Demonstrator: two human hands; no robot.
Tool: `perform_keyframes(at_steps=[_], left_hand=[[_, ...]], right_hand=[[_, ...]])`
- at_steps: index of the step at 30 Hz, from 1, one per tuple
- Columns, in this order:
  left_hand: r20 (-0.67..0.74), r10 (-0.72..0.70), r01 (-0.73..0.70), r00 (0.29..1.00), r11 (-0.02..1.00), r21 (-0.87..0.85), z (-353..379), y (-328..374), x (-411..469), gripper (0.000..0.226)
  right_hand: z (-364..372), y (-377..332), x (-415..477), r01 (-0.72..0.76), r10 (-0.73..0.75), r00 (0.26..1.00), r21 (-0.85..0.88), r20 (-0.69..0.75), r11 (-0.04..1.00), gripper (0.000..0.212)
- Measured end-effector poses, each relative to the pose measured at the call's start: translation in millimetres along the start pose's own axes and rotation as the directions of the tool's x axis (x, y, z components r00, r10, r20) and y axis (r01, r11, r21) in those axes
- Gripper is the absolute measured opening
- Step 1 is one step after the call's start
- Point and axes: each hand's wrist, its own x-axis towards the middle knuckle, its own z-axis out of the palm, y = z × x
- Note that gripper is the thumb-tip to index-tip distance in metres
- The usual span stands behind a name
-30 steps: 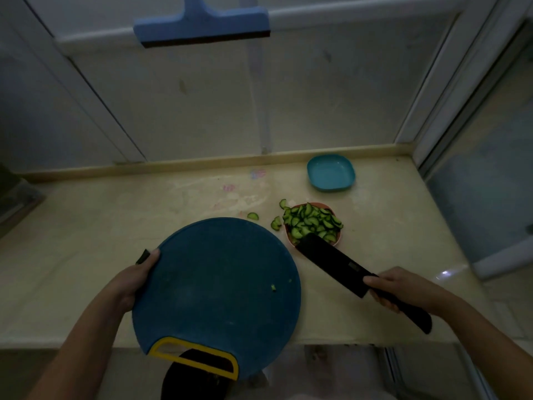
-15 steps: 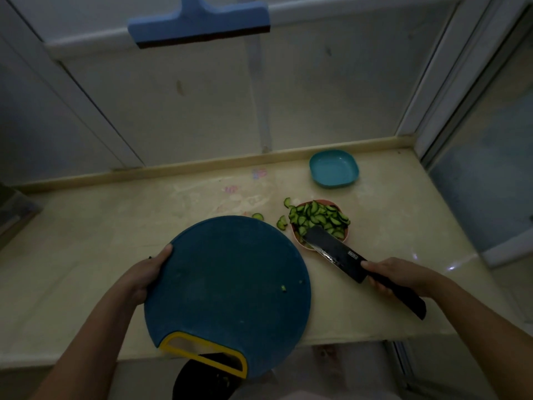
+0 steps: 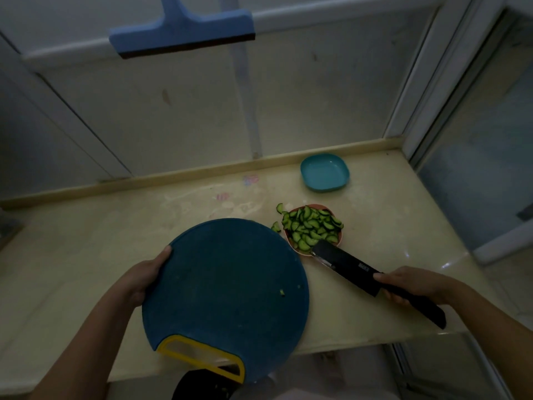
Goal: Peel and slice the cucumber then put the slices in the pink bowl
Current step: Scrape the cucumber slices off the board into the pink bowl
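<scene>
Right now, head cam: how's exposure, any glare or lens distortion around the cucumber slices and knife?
Head view: dim, underexposed, bluish cast; the green cucumber slices in the round pink bowl read clearly, the black-bladed knife loses surface detail. Head view: small glints on the glossy cream countertop at right. Head view: wide-angle bowing curves the white window frame; frame edges look soft.

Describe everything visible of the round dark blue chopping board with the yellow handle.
This round dark blue chopping board looks plastic, with a yellow handle slot at its near edge, which overhangs the cream counter. One green scrap lies on its top. The left hand grips its left rim; the pink bowl sits by its far right edge.
</scene>
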Motion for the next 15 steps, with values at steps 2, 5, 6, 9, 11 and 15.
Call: perform_keyframes(at_steps=[2,5,6,9,11,15], left_hand=[[0.011,-0.004,0.004,1.0,1.0,-0.001,-2.5,-1.1,3.3,0.055],[0.017,-0.003,0.003,1.0,1.0,-0.008,-6.2,-2.7,5.2,0.053],[0.013,-0.008,0.008,1.0,1.0,-0.002,-7.7,-3.1,5.7,0.054],[0.016,-0.016,0.016,1.0,1.0,-0.013,-11.8,-6.9,8.8,0.057],[0.023,-0.021,0.021,1.0,1.0,-0.023,-13.3,-10.2,13.0,0.06],[0.048,-0.016,0.018,0.999,0.999,-0.046,-5.5,-13.2,14.6,0.059]], right_hand=[[-1.2,1.4,-4.8,-0.02,0.02,1.0,-0.036,0.003,0.999,0.047],[-3.9,3.1,-17.3,-0.022,0.022,1.0,-0.062,-0.015,0.998,0.047],[-4.0,1.1,-22.5,-0.003,0.003,1.0,-0.061,-0.015,0.998,0.047],[3.9,-19.3,-37.7,0.151,-0.156,0.983,-0.053,-0.093,0.987,0.047],[17.9,-39.7,-41.8,0.294,-0.335,0.907,-0.185,-0.256,0.938,0.04],[54.0,-82.4,-35.3,0.357,-0.679,0.689,-0.697,-0.253,0.622,0.046]])
